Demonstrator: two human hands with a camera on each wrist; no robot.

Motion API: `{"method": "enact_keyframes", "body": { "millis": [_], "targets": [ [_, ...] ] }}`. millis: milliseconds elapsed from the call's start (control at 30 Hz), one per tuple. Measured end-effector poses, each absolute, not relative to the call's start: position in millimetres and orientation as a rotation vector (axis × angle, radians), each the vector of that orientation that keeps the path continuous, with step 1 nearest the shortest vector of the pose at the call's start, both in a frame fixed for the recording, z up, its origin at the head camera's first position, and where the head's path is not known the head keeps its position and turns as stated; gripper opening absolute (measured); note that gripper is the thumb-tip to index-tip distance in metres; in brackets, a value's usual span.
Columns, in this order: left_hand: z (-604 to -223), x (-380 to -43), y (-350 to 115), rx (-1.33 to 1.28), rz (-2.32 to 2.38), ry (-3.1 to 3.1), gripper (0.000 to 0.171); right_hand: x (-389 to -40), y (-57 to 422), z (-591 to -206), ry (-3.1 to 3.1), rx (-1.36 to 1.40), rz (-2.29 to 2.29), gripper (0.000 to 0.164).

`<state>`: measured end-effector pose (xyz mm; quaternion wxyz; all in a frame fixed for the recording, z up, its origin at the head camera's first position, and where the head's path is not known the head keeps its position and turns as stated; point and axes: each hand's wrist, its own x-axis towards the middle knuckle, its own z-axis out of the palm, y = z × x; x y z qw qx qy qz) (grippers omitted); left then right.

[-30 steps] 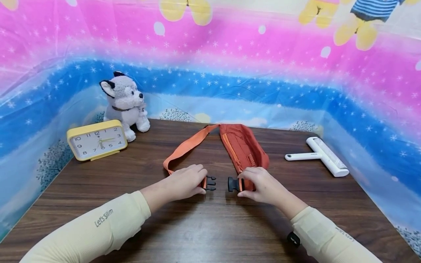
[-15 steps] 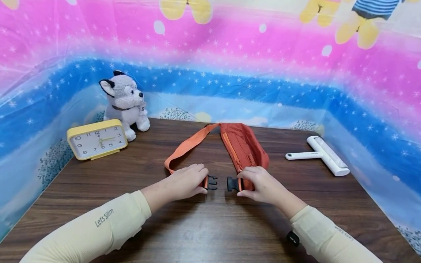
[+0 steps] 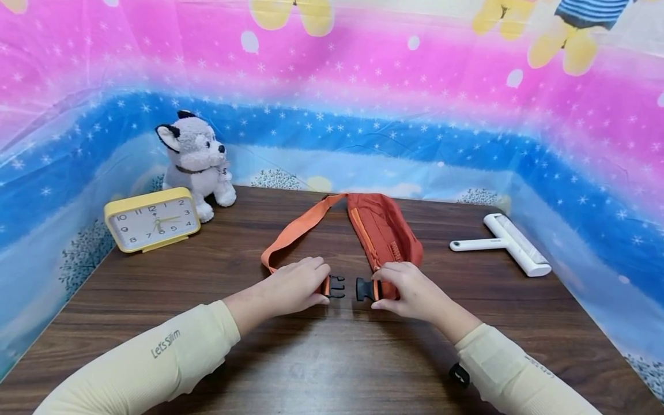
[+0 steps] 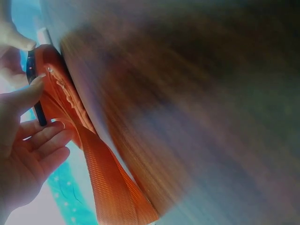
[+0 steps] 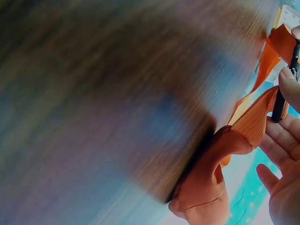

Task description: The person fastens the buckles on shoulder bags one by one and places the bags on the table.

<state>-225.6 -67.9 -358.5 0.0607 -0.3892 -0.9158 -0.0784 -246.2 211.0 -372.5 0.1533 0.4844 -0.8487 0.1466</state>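
Observation:
A rust-red waist bag (image 3: 381, 227) lies on the table with its orange strap (image 3: 301, 225) looped out to the left. My left hand (image 3: 300, 283) pinches the pronged half of the black buckle (image 3: 337, 286) at the strap's end, prongs pointing right. Facing it, my right hand (image 3: 410, 290) pinches the socket half of the buckle (image 3: 365, 290) beside the bag's lower end. A small gap separates the two halves. In the left wrist view, thumb and fingers (image 4: 47, 140) grip the black plastic edge; the right wrist view shows the right thumb (image 5: 289, 89) on the socket half.
A yellow alarm clock (image 3: 153, 220) stands at the left, in front of a grey-and-white plush dog (image 3: 194, 155). A white lint roller (image 3: 513, 248) lies at the right on the brown wooden table (image 3: 321, 369). Patterned cloth (image 3: 332, 127) surrounds the table's back and sides.
Both hands have drawn slightly closer together, narrowing the gap between the buckle halves. The bag, clock, plush dog and lint roller stay in place.

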Motion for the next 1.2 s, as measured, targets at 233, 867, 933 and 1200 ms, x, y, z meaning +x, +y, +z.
{"method": "enact_keyframes", "body": {
  "millis": [233,867,933,1200],
  "targets": [
    [-358.7,-225.5,-66.8,-1.194,-0.224,-2.751,0.035,-246.8,209.0,-373.4,-2.415,1.394,0.411,0.038],
    [-359.2,-225.5,-62.4,-1.176,-0.228,-2.754,0.036,-243.9,204.1,-370.2,-2.428,1.381,0.429,0.038],
    [-359.3,-225.3,-61.8,-1.172,-0.219,-2.759,0.036,-244.2,204.3,-370.7,-2.42,1.388,0.432,0.038],
    [-360.0,-224.9,-60.5,-1.188,-0.222,-2.742,0.036,-245.3,202.9,-371.6,-2.388,1.415,0.448,0.037]
  ]
}}
